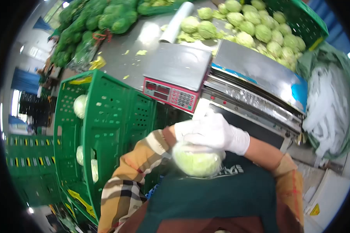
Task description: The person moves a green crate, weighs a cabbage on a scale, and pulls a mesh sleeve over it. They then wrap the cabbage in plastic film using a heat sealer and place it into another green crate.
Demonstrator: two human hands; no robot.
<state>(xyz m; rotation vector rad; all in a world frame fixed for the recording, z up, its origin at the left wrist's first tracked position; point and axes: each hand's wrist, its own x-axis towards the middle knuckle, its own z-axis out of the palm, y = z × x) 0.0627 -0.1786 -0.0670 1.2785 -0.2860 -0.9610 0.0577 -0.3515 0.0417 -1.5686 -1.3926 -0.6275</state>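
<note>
A round, pale green cabbage [198,162] in clear plastic film is held close against my dark green apron [217,198]. Both hands wear white gloves and meet at the top of the wrapped cabbage. My right hand [217,131] lies over the front, its fingers bent inward where the film gathers. My left hand [186,130] is closed at the same spot, its fingers mostly hidden behind the right. Just beyond the hands are a red-framed digital scale [175,66] with a bare metal plate and a film wrapping machine [256,73].
Several cabbages fill a tipped green crate [305,21] at the back right. A film roll [177,22] lies beyond the scale. Bagged green vegetables [101,19] are piled back left. A green crate [109,112] with a few cabbages stands at left; a bag of white strips [328,105] at right.
</note>
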